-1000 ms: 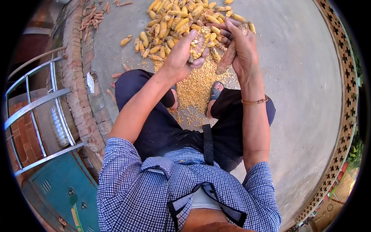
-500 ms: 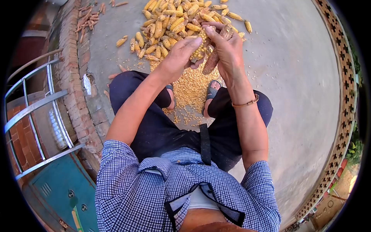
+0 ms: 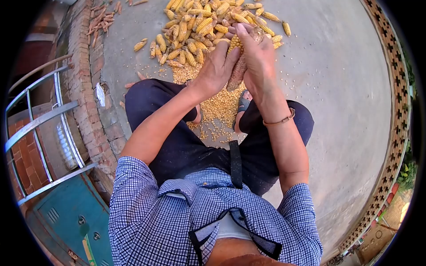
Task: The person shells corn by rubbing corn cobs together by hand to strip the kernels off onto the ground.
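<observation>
An ear of corn (image 3: 235,43) sits gripped in your left hand (image 3: 217,71), beside the bare cob (image 3: 237,74) your right hand (image 3: 259,58) clasps; rub firmly, in short strokes, low over the loose kernels (image 3: 222,106) below the heaped ears (image 3: 195,33).

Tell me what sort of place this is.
Probably an outdoor yard, perhaps at a home or farm: a heap of corn ears and loose kernels lie straight on a concrete-like floor, and an openwork border curves along the view's right side, with greenery beyond.
</observation>
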`<state>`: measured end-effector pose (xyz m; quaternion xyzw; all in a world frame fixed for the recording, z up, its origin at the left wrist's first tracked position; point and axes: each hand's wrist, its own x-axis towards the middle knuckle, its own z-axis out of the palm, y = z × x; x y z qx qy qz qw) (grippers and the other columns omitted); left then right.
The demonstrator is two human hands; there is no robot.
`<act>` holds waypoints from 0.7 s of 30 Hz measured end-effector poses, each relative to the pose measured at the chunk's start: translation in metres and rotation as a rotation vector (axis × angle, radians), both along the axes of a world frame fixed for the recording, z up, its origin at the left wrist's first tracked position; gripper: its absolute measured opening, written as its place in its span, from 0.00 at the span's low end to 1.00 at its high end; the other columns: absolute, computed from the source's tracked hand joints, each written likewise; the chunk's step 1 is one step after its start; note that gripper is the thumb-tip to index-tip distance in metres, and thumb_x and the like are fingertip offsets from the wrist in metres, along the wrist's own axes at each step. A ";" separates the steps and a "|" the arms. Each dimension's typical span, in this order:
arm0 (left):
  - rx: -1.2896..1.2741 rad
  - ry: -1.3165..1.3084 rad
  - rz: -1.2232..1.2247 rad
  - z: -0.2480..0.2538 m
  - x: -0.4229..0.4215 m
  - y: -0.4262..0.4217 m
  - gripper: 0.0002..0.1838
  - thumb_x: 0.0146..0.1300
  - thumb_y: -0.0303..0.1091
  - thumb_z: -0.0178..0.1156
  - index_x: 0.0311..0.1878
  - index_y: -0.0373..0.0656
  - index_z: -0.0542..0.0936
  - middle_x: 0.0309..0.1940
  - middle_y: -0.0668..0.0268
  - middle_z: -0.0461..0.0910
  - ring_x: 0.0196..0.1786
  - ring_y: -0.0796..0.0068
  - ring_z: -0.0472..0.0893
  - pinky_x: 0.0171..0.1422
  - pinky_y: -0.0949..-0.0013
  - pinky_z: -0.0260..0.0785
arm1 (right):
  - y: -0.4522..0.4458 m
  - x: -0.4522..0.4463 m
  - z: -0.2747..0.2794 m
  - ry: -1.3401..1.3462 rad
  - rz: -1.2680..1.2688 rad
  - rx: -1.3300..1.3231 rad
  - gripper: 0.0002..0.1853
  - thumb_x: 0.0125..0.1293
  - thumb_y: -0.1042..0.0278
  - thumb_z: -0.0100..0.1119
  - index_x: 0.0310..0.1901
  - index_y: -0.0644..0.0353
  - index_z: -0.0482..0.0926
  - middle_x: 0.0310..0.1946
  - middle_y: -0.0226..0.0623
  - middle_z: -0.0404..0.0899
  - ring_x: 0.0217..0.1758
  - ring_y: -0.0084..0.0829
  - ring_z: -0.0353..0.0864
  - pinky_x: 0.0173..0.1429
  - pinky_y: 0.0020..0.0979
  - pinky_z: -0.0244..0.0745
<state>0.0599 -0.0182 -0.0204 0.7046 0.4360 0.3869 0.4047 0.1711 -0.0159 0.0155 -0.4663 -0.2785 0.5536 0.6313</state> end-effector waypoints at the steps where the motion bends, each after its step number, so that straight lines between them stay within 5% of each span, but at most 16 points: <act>1: -0.077 0.012 -0.006 -0.001 0.001 -0.001 0.20 0.78 0.46 0.43 0.50 0.33 0.68 0.37 0.42 0.78 0.42 0.47 0.80 0.40 0.49 0.69 | -0.001 -0.005 -0.001 -0.024 -0.032 -0.008 0.14 0.69 0.66 0.62 0.50 0.67 0.78 0.43 0.40 0.83 0.45 0.23 0.81 0.48 0.25 0.76; 3: -0.231 0.037 -0.019 -0.001 0.003 -0.004 0.20 0.79 0.45 0.43 0.49 0.33 0.67 0.39 0.42 0.79 0.44 0.46 0.81 0.42 0.51 0.69 | 0.005 -0.011 -0.009 -0.323 -0.144 -0.025 0.12 0.68 0.67 0.63 0.44 0.69 0.79 0.35 0.40 0.84 0.38 0.24 0.81 0.44 0.28 0.76; 5: -0.135 -0.041 0.005 -0.013 0.001 -0.002 0.23 0.79 0.49 0.40 0.50 0.35 0.72 0.35 0.61 0.76 0.36 0.72 0.77 0.42 0.68 0.71 | 0.007 -0.011 -0.010 -0.495 -0.190 0.010 0.11 0.65 0.68 0.65 0.40 0.70 0.79 0.31 0.43 0.84 0.32 0.28 0.80 0.40 0.34 0.75; 6: -0.192 -0.093 -0.003 -0.008 0.000 -0.003 0.22 0.80 0.46 0.40 0.45 0.34 0.71 0.33 0.56 0.76 0.35 0.67 0.76 0.42 0.64 0.69 | 0.014 -0.011 -0.016 -0.573 -0.242 0.076 0.10 0.65 0.69 0.64 0.36 0.69 0.81 0.27 0.45 0.83 0.30 0.27 0.79 0.40 0.34 0.75; 7: -0.250 -0.141 -0.011 -0.005 -0.001 -0.004 0.21 0.80 0.44 0.39 0.41 0.33 0.70 0.30 0.52 0.75 0.34 0.62 0.76 0.42 0.61 0.67 | 0.013 -0.010 -0.020 -0.567 -0.271 0.094 0.11 0.65 0.68 0.65 0.36 0.70 0.81 0.27 0.43 0.83 0.30 0.27 0.78 0.40 0.34 0.75; 11: -0.227 -0.245 -0.071 0.009 -0.003 -0.002 0.22 0.80 0.46 0.41 0.42 0.34 0.72 0.28 0.64 0.72 0.31 0.75 0.70 0.38 0.67 0.66 | 0.016 -0.008 -0.029 -0.506 -0.264 0.150 0.13 0.67 0.65 0.64 0.37 0.69 0.81 0.28 0.37 0.83 0.30 0.24 0.77 0.39 0.31 0.75; 14: -0.441 -0.322 -0.151 0.012 -0.012 0.004 0.26 0.77 0.54 0.44 0.55 0.38 0.73 0.35 0.71 0.71 0.27 0.85 0.69 0.29 0.77 0.68 | 0.018 0.002 -0.024 -0.301 -0.084 0.057 0.14 0.68 0.62 0.64 0.41 0.68 0.81 0.29 0.34 0.83 0.30 0.21 0.77 0.37 0.27 0.74; 18: -0.522 -0.258 0.000 0.017 -0.019 0.000 0.28 0.75 0.53 0.49 0.65 0.38 0.70 0.32 0.72 0.70 0.25 0.85 0.68 0.28 0.78 0.65 | 0.014 0.003 -0.002 -0.114 0.091 -0.042 0.18 0.72 0.58 0.60 0.47 0.69 0.79 0.35 0.39 0.84 0.36 0.25 0.82 0.41 0.27 0.79; 21: -0.520 -0.125 -0.004 0.027 -0.023 0.000 0.24 0.75 0.49 0.52 0.58 0.34 0.70 0.32 0.65 0.74 0.32 0.81 0.75 0.34 0.70 0.72 | 0.014 0.003 -0.009 -0.094 0.107 0.004 0.18 0.72 0.59 0.60 0.49 0.70 0.78 0.36 0.41 0.84 0.38 0.25 0.83 0.42 0.27 0.79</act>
